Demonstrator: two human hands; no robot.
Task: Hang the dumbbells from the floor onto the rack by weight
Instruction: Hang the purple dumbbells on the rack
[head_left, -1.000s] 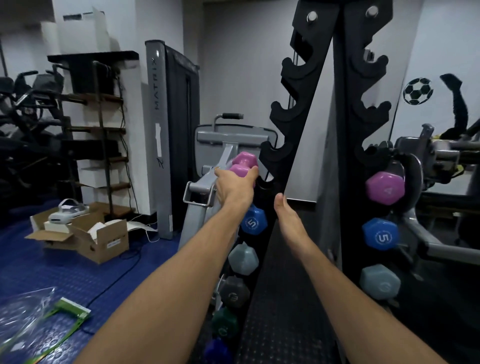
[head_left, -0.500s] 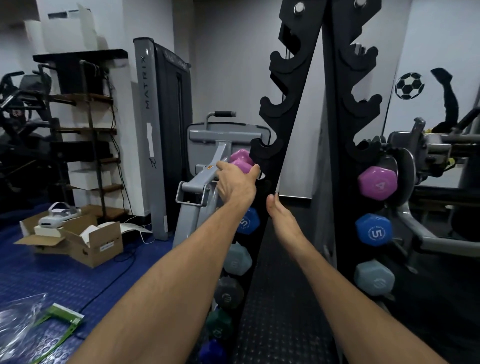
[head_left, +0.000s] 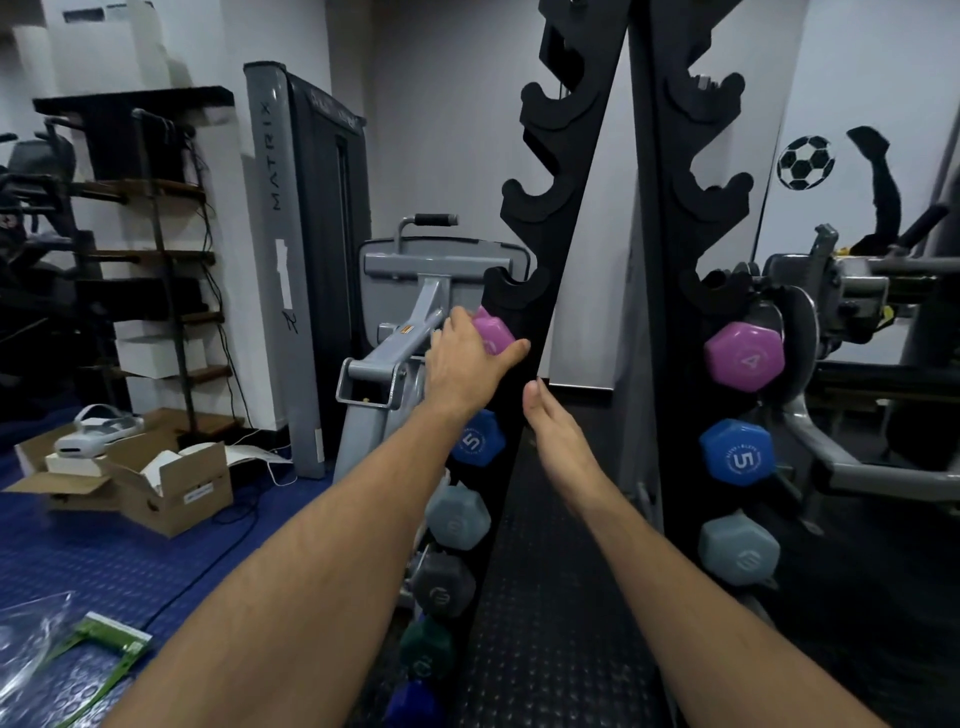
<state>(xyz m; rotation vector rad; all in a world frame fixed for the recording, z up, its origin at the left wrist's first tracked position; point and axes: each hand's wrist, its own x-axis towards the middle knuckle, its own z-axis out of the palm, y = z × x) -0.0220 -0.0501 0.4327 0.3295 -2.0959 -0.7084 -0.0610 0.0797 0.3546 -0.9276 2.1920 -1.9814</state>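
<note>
Left hand (head_left: 462, 364) grips pink hexagonal dumbbell (head_left: 492, 332) at black notched rack (head_left: 524, 280).
Right hand (head_left: 556, 441) flat, fingers straight; blue studded floor mat (head_left: 104, 561) left of rack.

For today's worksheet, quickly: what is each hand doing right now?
Left hand: grips the pink hexagonal dumbbell at the black rack.
Right hand: open, holding nothing.

Black rack (head_left: 654, 218) stands tall, its upper cradles bare. On the right post, pink dumbbell (head_left: 744, 356) sits over the blue one (head_left: 736, 452), then grey (head_left: 737, 548). Blue floor (head_left: 104, 551) carries an open cardboard box (head_left: 156, 493).
</note>
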